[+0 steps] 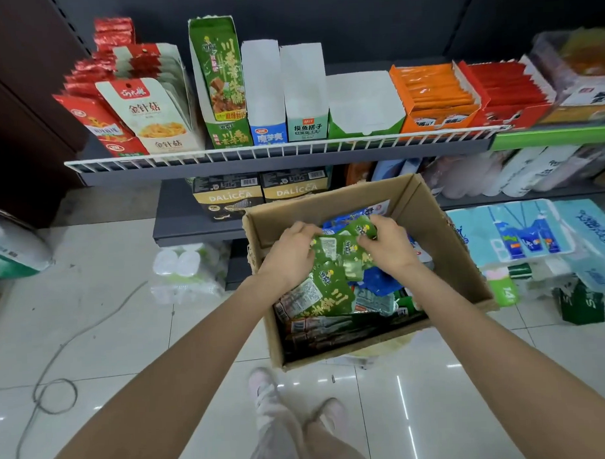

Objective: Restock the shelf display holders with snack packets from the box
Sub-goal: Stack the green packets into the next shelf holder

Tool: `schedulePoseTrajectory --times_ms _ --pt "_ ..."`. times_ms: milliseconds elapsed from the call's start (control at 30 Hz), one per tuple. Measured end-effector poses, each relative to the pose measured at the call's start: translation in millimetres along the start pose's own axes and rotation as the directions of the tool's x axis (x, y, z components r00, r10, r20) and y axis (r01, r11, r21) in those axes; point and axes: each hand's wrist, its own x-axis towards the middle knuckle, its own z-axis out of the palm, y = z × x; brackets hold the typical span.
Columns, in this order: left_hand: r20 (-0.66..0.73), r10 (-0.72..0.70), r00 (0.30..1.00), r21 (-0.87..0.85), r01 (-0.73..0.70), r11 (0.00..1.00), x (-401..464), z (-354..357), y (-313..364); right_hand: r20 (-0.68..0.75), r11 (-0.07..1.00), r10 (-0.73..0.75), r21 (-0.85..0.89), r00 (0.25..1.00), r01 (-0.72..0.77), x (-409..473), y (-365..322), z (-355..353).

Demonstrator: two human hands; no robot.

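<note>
An open cardboard box [441, 231] stands on the floor below the shelf, filled with green and blue snack packets. Both my hands are inside it. My left hand [291, 253] and my right hand [387, 247] grip a bunch of green snack packets [340, 259] between them. On the shelf above stand display holders: a tall green one [222, 132] with a few packets, an empty blue one [268, 132], an empty teal one [306, 126] and a wide empty green one [364, 126].
A white wire rail [277, 149] runs along the shelf front. Red and white packets [132, 111] stand at left, orange [437, 94] and red boxes [509, 95] at right. Tissue packs [527, 235] lie right of the box, a cable [56, 392] on the floor at left.
</note>
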Motion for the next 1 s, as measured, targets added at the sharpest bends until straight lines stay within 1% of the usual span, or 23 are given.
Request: schedulePoseTrajectory --times_ms 67,133,200,233,267,300,333,400,433,467,500,567,633,700,733,800,867,900,933,967,1000 --pt "-0.038 0.074 0.997 -0.023 -0.075 0.997 5 -12 15 0.003 0.985 -0.138 -0.107 0.990 0.137 0 -10 -21" --pt "-0.021 0.124 0.992 -0.056 -0.125 0.991 13 -24 30 0.004 0.959 -0.240 -0.153 0.971 0.238 2 -21 -42" --pt "0.005 0.144 0.990 -0.119 -0.143 0.983 19 -36 44 -0.012 0.941 -0.300 -0.168 0.954 0.293 5 -26 -60" --pt "0.015 0.141 0.990 -0.192 -0.136 0.972 20 -43 50 -0.030 0.938 -0.315 -0.164 0.949 0.306 7 -29 -68" --pt "0.017 0.136 0.991 -0.274 -0.126 0.953 21 -49 54 -0.050 0.939 -0.327 -0.131 0.944 0.319 8 -32 -75" --pt "-0.001 0.141 0.990 -0.344 -0.133 0.930 22 -56 58 -0.074 0.944 -0.328 -0.059 0.942 0.324 9 -34 -80" --pt "-0.029 0.142 0.990 -0.383 -0.142 0.913 22 -62 60 -0.114 0.945 -0.317 0.052 0.942 0.324 9 -37 -84" --pt "-0.093 0.132 0.987 -0.453 -0.160 0.877 19 -73 63 -0.223 0.911 -0.211 0.308 0.952 0.274 10 -43 -88" --pt "-0.122 0.115 0.986 -0.508 -0.161 0.846 18 -78 63 -0.245 0.869 -0.140 0.434 0.959 0.237 10 -46 -89" --pt "-0.147 0.078 0.986 -0.567 -0.149 0.810 18 -82 62 -0.225 0.819 -0.076 0.542 0.971 0.190 11 -49 -89" --pt "-0.175 0.028 0.984 -0.624 -0.133 0.770 17 -88 61 -0.176 0.782 -0.030 0.609 0.984 0.133 13 -52 -87" --pt "-0.219 -0.086 0.972 -0.707 -0.097 0.701 16 -100 59 -0.056 0.782 0.004 0.622 0.998 0.031 17 -59 -81" --pt "-0.249 -0.138 0.958 -0.730 -0.092 0.677 18 -112 55 0.006 0.786 -0.033 0.618 0.999 0.022 22 -73 -71" --pt "-0.280 -0.129 0.951 -0.703 -0.112 0.702 21 -125 49 -0.013 0.775 -0.100 0.626 0.995 0.086 29 -94 -63" --pt "-0.303 -0.121 0.945 -0.676 -0.124 0.726 24 -132 46 -0.040 0.768 -0.107 0.631 0.993 0.108 35 -106 -59" --pt "-0.362 -0.133 0.922 -0.584 -0.113 0.804 33 -144 34 -0.072 0.759 -0.081 0.642 0.994 0.108 50 -129 -52" --pt "-0.446 -0.154 0.882 -0.449 -0.072 0.890 43 -160 22 -0.102 0.775 -0.049 0.624 0.994 0.102 71 -151 -43" --pt "-0.489 -0.131 0.863 -0.376 -0.072 0.924 49 -168 15 -0.127 0.790 -0.036 0.604 0.991 0.106 82 -163 -39" --pt "-0.506 -0.084 0.859 -0.289 -0.077 0.954 55 -178 9 -0.163 0.797 -0.026 0.592 0.986 0.119 94 -174 -35" --pt "-0.479 -0.029 0.877 -0.208 -0.081 0.975 61 -187 3 -0.199 0.800 -0.017 0.584 0.980 0.133 106 -185 -31" --pt "-0.423 0.021 0.906 -0.152 -0.094 0.984 67 -198 -1 -0.226 0.795 -0.014 0.589 0.974 0.148 117 -196 -28"
